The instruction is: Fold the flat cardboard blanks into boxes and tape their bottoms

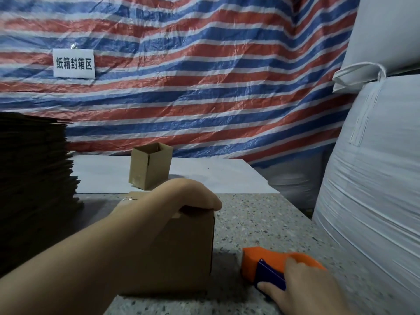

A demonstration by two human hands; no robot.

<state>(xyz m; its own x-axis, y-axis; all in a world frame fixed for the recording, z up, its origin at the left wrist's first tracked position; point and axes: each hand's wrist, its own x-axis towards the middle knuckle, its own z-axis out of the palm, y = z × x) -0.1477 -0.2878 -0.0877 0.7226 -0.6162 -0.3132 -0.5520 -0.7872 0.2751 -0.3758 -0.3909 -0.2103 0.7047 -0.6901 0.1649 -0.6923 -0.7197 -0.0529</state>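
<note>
A folded cardboard box (181, 253) stands on the speckled table (261, 223) in front of me. My left hand (172, 198) lies over its top, fingers curled over the far right edge and holding it. My right hand (304, 289) grips an orange and blue tape dispenser (266, 262) resting on the table just right of the box. A second box (148, 168), open at the top, stands farther back on a white sheet (216, 176). A tall stack of flat cardboard blanks (34, 178) rises at the left.
Large white woven sacks (375, 178) crowd the right side, close to the table edge. A red, white and blue striped tarp (204, 76) hangs behind, with a white sign (73, 63) pinned on it.
</note>
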